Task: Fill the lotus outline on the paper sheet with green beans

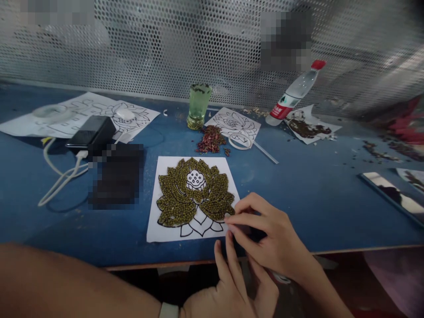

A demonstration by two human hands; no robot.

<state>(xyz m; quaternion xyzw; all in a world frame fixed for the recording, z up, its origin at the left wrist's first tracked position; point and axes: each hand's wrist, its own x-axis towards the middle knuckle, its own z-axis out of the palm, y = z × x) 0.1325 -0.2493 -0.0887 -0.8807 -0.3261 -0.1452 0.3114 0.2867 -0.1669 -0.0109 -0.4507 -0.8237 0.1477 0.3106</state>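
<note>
At the blue table's [331, 198] front edge, I bring my right hand [274, 229] to the seed-covered lotus picture's [177, 211] lower right, its pinch unclear; my left hand [228, 289] extends unclenched below.

Sheet [165, 235] is lying near the table's [308, 203] front edge, beans [177, 214] resting on it, as a right hand [271, 229] is reaching over its right side and a left hand [232, 289] is hanging nearer the viewer.

Behind the sheet, a heap [211, 140] is sitting just before a glass [198, 108]; to their right, a drawing [232, 117] is lying with a ring [240, 147] across its front edge. Farther right, a bottle [298, 86] is standing beside a scrap [309, 137]. At left, a box [92, 130] is sitting by the front of some papers [20, 126], a cable [47, 154] looping before it. A panel [165, 48] is running behind everything.
</note>
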